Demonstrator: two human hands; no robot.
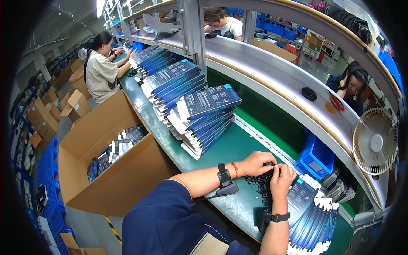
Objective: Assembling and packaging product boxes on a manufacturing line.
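Black small parts [260, 183] lie heaped on the green counter [238, 146] at lower centre, directly under both hands, where left hand [255, 163] and right hand [282, 175] meet, fingertips pinched together on 1 tiny piece.

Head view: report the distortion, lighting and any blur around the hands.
Head view: fisheye bends the shelf edge into an arc, with black vignette at the corners; even overhead light, a glaring lamp top left; left hand and right hand are fairly sharp, but the small black parts merge into a dark mass.
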